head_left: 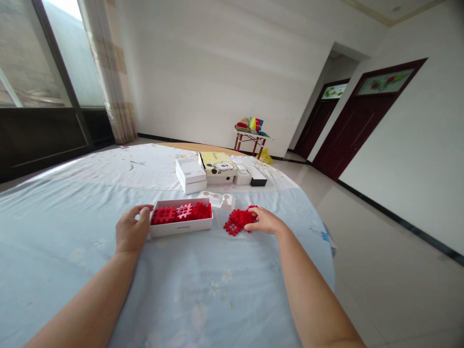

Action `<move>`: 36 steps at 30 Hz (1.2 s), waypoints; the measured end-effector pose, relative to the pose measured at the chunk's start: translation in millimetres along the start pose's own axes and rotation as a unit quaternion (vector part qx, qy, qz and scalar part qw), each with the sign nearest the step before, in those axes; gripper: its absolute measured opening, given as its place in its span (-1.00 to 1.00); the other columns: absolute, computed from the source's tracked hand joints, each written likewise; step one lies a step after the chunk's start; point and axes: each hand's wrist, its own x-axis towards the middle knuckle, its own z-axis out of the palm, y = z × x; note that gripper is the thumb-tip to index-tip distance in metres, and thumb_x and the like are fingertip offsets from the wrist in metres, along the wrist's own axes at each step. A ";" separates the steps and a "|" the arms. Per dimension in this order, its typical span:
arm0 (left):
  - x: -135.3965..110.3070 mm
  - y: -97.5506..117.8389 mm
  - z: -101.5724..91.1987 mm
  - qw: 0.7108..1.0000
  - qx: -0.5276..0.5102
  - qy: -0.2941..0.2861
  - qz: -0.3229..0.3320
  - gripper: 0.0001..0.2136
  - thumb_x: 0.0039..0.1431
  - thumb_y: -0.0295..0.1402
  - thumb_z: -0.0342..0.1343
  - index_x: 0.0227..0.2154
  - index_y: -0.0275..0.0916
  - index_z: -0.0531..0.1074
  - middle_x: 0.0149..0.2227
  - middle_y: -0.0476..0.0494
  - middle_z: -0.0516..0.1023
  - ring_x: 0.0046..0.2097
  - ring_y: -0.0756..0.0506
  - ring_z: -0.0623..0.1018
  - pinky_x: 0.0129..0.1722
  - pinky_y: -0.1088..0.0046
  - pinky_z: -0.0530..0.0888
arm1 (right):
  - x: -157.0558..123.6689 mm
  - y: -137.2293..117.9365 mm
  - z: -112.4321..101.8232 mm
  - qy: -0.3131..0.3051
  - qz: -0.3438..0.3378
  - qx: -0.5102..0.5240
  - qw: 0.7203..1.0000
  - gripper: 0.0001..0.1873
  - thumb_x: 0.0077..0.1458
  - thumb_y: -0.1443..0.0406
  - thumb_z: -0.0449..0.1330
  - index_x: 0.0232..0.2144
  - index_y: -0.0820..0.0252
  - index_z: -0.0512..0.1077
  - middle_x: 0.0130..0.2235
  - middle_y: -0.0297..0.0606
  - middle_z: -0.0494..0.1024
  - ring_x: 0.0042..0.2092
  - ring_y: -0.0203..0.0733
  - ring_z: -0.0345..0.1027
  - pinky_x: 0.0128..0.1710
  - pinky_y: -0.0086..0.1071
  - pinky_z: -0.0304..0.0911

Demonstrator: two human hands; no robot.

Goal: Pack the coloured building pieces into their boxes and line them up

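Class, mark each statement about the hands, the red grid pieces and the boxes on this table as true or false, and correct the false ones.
1. The left hand rests against the end of the white box. True.
2. The white box is empty. False: red grid pieces lie inside it.
3. The right hand touches a loose pile of red pieces on the tablecloth. True.
4. The yellow cartoon box stands nearer the person than the white box. False: it lies further back, among other boxes.
5. The loose pile lies to the left of the white box. False: it lies to its right.
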 end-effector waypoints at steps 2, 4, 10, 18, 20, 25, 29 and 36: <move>-0.5 1.7 -0.9 1.000 0.000 -0.001 -0.005 -0.70 0.01 -0.26 -0.08 -0.34 -0.22 0.52 -0.36 -0.06 0.54 -0.39 -0.04 0.41 -0.26 0.45 0.34 | 0.7 -5.0 4.6 0.021 0.002 -0.019 1.000 -0.29 -0.26 -0.01 0.31 -0.03 0.13 0.34 -0.11 -0.17 0.46 -0.10 -0.07 0.34 -0.13 -0.29 0.21; -0.8 2.4 -1.5 1.000 -0.003 -0.002 -0.006 -0.70 0.01 -0.26 -0.08 -0.34 -0.23 0.52 -0.37 -0.06 0.53 -0.39 -0.04 0.41 -0.26 0.45 0.34 | 1.7 -11.9 9.2 0.049 0.012 -0.050 0.997 -0.33 -0.20 -0.02 0.28 -0.04 0.14 0.34 -0.10 -0.14 0.45 -0.06 -0.03 0.31 -0.10 -0.26 0.19; -0.5 0.6 -0.5 1.000 -0.013 0.005 -0.006 -0.70 0.01 -0.26 -0.08 -0.34 -0.23 0.52 -0.36 -0.06 0.53 -0.37 -0.04 0.41 -0.25 0.45 0.33 | 0.7 -19.3 5.9 0.047 -0.010 -0.064 0.997 -0.41 -0.18 0.20 0.26 -0.02 0.14 0.33 -0.08 -0.14 0.40 -0.05 -0.05 0.31 -0.05 -0.26 0.18; -0.9 1.3 -1.2 1.000 -0.015 0.001 -0.006 -0.71 0.01 -0.27 -0.07 -0.35 -0.23 0.52 -0.38 -0.05 0.52 -0.38 -0.03 0.41 -0.26 0.46 0.33 | -3.5 -11.2 1.1 0.015 -0.065 0.025 0.997 -0.27 -0.24 0.33 0.24 0.08 0.16 0.24 0.05 -0.13 0.30 0.05 -0.06 0.23 0.04 -0.23 0.14; -0.9 1.9 -1.4 1.000 -0.013 0.003 -0.007 -0.71 0.01 -0.27 -0.07 -0.34 -0.23 0.52 -0.37 -0.05 0.52 -0.37 -0.03 0.41 -0.25 0.46 0.32 | -4.5 -10.8 -2.1 0.029 -0.080 0.051 0.995 -0.26 -0.21 0.35 0.20 0.11 0.15 0.20 0.07 -0.13 0.27 0.07 -0.08 0.21 0.06 -0.24 0.12; -1.2 2.5 -1.3 1.000 -0.006 -0.001 -0.010 -0.70 0.01 -0.26 -0.08 -0.34 -0.22 0.52 -0.37 -0.05 0.52 -0.35 -0.05 0.42 -0.26 0.45 0.32 | -6.8 -5.2 -8.5 0.023 -0.063 0.010 0.998 -0.22 -0.26 0.42 0.18 0.12 0.22 0.20 0.07 -0.08 0.25 0.10 -0.05 0.16 0.12 -0.24 0.04; -0.6 1.0 0.0 1.000 -0.010 0.002 -0.008 -0.69 0.01 -0.24 -0.09 -0.35 -0.21 0.52 -0.40 -0.05 0.51 -0.35 -0.07 0.44 -0.26 0.44 0.33 | -6.2 -6.4 -0.2 -0.032 -0.046 -0.048 0.997 -0.21 -0.28 0.34 0.25 0.10 0.17 0.23 0.06 -0.11 0.27 0.09 -0.03 0.17 0.10 -0.26 0.06; -1.0 -0.1 -0.2 1.000 -0.012 0.002 -0.007 -0.70 0.01 -0.25 -0.09 -0.35 -0.21 0.52 -0.36 -0.05 0.52 -0.33 -0.07 0.44 -0.23 0.43 0.33 | -1.8 -8.1 6.2 0.002 -0.021 -0.047 0.999 -0.33 -0.19 0.16 0.27 0.03 0.20 0.30 -0.01 -0.10 0.35 0.01 -0.06 0.27 0.03 -0.27 0.14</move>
